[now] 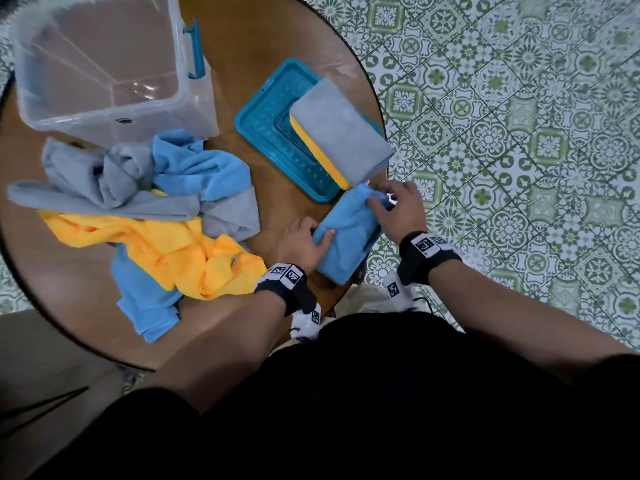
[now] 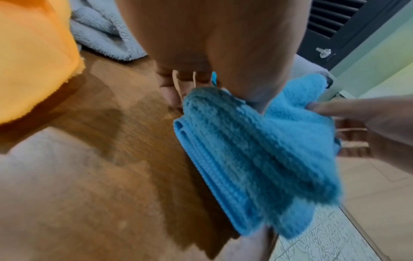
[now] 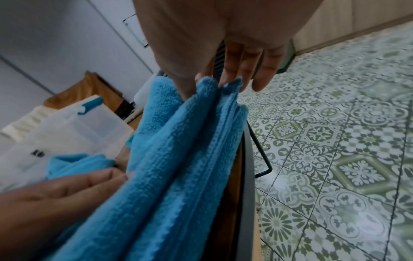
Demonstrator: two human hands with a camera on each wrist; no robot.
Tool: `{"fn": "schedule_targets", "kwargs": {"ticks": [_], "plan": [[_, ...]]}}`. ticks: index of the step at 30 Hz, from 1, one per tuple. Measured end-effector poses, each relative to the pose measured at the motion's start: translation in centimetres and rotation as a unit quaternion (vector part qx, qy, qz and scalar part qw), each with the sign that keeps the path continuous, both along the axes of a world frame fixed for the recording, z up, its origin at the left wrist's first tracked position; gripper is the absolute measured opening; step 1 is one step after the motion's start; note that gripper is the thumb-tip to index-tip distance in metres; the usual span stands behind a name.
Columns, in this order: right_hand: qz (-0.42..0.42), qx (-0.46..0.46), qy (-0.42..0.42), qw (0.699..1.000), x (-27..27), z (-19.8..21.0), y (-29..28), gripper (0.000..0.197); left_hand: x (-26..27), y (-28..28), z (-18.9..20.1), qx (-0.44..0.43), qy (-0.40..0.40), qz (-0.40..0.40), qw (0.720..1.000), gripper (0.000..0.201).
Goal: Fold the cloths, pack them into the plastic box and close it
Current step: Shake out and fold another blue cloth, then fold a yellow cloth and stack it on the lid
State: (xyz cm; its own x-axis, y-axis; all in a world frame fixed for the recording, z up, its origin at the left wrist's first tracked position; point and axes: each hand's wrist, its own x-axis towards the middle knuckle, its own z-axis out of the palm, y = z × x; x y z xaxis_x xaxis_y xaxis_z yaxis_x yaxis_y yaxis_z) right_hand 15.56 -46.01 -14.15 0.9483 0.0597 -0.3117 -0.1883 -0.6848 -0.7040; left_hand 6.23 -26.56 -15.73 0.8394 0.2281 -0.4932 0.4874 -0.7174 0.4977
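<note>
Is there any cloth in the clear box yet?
No, the box is empty in the head view; folded cloths sit on the lid.

Plastic box (image 1: 104, 71) cropped at top; left fingertips (apparently under cloth) hidden.

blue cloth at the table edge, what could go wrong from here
1. The blue cloth overhangs the table rim; if the left hand or right hand lets go, it may slide to the floor.
2. The folded stack sits on the lid and juts past its edge, so adding a cloth could tip it.
</note>
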Motion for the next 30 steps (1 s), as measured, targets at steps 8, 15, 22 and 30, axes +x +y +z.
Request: {"fn": "schedule_targets", "kwargs": {"ticks": [8, 15, 22, 30], "plan": [[0.073, -0.036, 0.042, 0.996, 1.1, -1.0, 1.1, 0.055, -0.3, -0.6, -0.1, -0.012, -0.028, 0.008, 1.0, 0.043], [0.076, -0.096, 0.022, 0.992, 1.1, -1.8, 2.2, 0.067, -1.7, -0.7, -0.2, 0.006, -0.068, 0.007, 0.998, 0.057], [0.098, -0.061, -0.015, 0.993, 0.7, -2.0, 1.1, 0.075, -2.0, -0.1, -0.3, -0.003, -0.059, -0.115, 0.992, 0.084], [0.058, -0.102, 0.033, 0.992, 1.2, -2.1, 2.2, 0.062, -1.9, -1.1, 0.2, 0.051, -0.006, -0.121, 0.991, 0.079]]}}
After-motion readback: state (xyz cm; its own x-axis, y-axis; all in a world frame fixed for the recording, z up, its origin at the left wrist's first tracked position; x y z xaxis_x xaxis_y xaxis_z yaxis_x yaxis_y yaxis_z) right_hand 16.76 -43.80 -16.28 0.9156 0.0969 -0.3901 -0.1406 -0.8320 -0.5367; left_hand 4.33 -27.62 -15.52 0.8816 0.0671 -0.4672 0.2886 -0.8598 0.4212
